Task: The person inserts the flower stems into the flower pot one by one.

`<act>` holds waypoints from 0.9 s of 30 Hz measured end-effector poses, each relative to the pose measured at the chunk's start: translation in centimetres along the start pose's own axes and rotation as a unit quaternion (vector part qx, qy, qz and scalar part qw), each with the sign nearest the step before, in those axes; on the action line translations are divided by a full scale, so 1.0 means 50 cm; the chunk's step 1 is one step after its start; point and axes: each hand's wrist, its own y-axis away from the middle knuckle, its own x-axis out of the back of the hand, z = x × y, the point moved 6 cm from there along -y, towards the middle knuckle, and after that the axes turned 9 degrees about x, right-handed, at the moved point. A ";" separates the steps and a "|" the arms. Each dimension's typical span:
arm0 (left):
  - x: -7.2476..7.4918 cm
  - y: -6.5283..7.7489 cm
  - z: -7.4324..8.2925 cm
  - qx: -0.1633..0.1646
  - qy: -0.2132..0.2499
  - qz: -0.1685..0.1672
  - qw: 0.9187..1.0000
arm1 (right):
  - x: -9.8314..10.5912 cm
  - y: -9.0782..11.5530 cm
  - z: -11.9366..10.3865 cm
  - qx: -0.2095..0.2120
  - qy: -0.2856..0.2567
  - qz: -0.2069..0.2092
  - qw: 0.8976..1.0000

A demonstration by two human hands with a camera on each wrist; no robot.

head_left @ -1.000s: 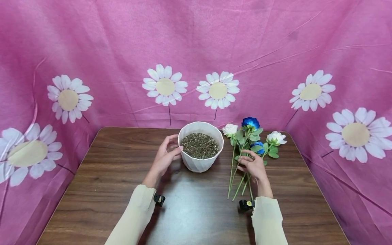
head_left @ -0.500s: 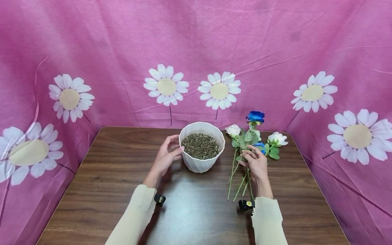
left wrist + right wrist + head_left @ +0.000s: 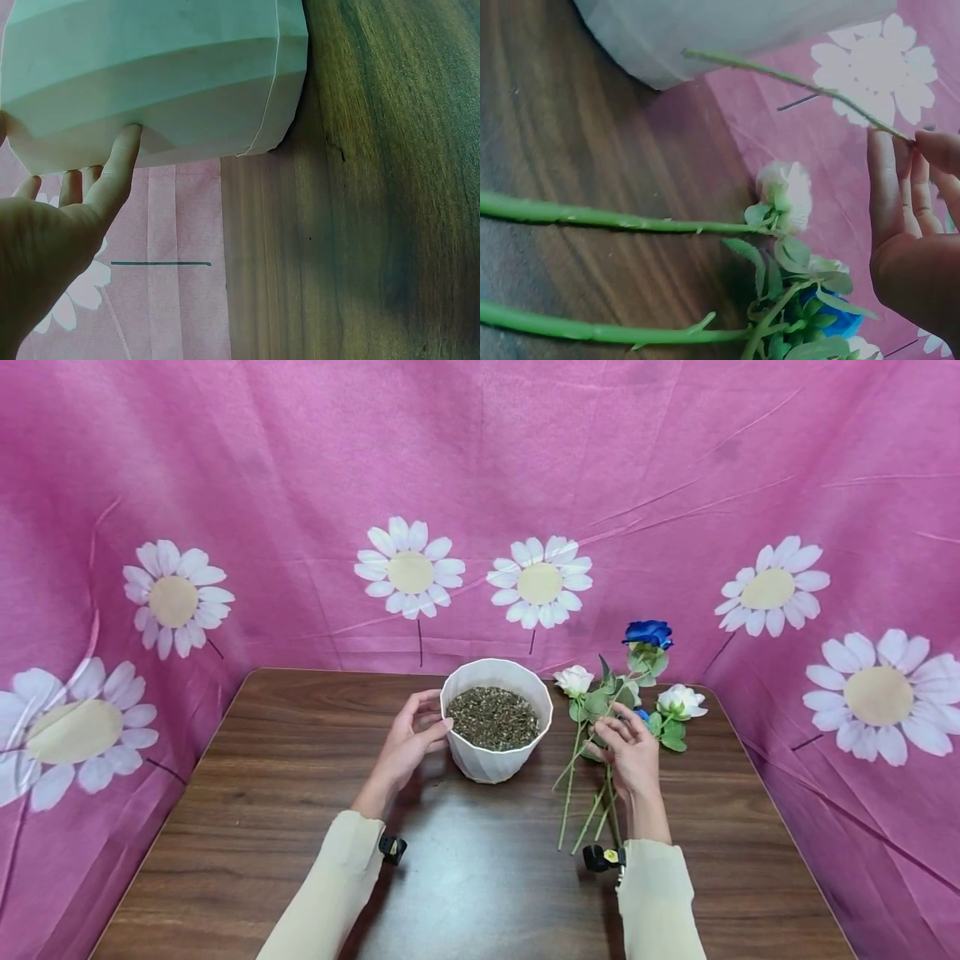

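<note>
A white faceted flowerpot (image 3: 491, 764), filled with dark, grainy soil (image 3: 493, 718), stands upright on the wooden table. My left hand (image 3: 401, 750) touches its left side, the thumb at the front near the rim and the fingers farther back; in the left wrist view these fingers (image 3: 120, 169) meet the pot's wall fairly straight. To the right of the pot, my right hand (image 3: 633, 758) pinches the stem (image 3: 802, 84) of a blue rose (image 3: 648, 634) between thumb and fingertips. That bloom is raised above the other roses, its stem's cut end pointing toward the pot.
White roses (image 3: 574, 681) (image 3: 681, 701) and another blue rose (image 3: 841, 315) lie at the right back of the table, stems toward the front. A pink cloth (image 3: 472, 452) with printed daisies hangs behind the table's back edge (image 3: 345, 674) and along both sides.
My right hand has lifted the blue rose's bloom up and to the right, away from the other flowers, and its stem has tilted. My left hand has stayed at the pot.
</note>
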 end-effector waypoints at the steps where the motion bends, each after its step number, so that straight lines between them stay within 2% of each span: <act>1: 0.000 0.000 0.000 0.000 0.000 0.000 1.000 | -0.002 0.000 -0.004 0.004 -0.005 -0.002 1.000; 9: 0.001 -0.001 -0.001 -0.002 -0.003 0.000 1.000 | -0.012 0.000 -0.030 0.039 -0.033 -0.021 0.998; 17: 0.000 0.000 -0.002 0.000 0.001 -0.003 1.000 | -0.023 0.000 -0.060 0.041 -0.067 -0.017 0.997; 27: 0.000 0.001 0.000 0.001 0.002 -0.007 1.000 | -0.043 -0.008 -0.101 0.078 -0.087 -0.022 0.993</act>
